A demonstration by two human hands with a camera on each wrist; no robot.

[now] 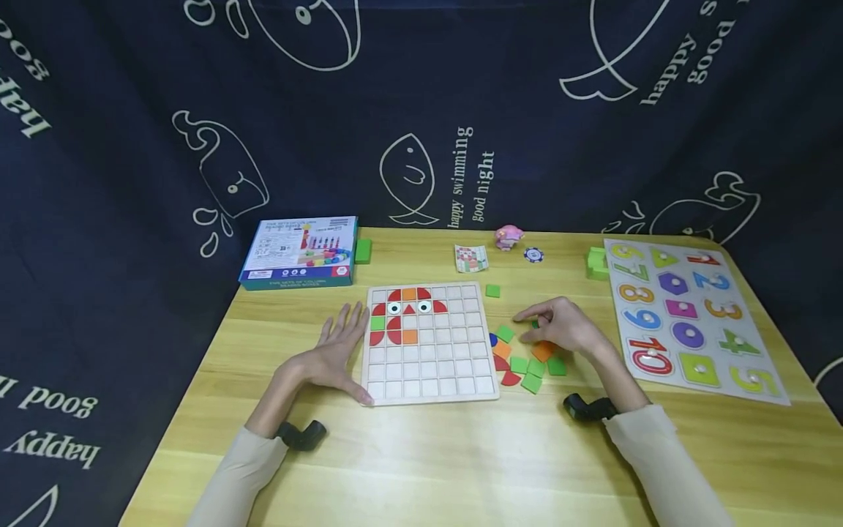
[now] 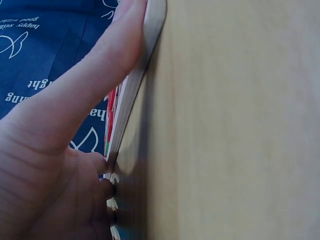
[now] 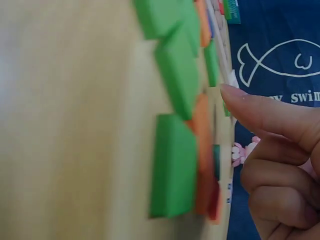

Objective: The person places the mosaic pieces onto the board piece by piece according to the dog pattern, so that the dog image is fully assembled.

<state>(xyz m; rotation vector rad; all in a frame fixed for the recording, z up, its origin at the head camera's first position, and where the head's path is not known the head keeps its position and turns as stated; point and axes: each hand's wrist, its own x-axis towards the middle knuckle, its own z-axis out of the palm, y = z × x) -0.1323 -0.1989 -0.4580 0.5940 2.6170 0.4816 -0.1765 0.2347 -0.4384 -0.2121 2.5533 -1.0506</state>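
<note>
Mid-frame, the board (image 1: 435, 372) is part-tiled, its lower rows bare; nothing is gripped by left hand (image 1: 331, 357) or right hand (image 1: 560, 326).

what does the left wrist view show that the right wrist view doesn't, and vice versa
Only the left wrist view shows the left hand, touching the edge of the grid board.

Only the right wrist view shows the right hand, loose green tiles and a pink figurine.

Both share the wooden tabletop and the dark blue printed cloth.
</note>
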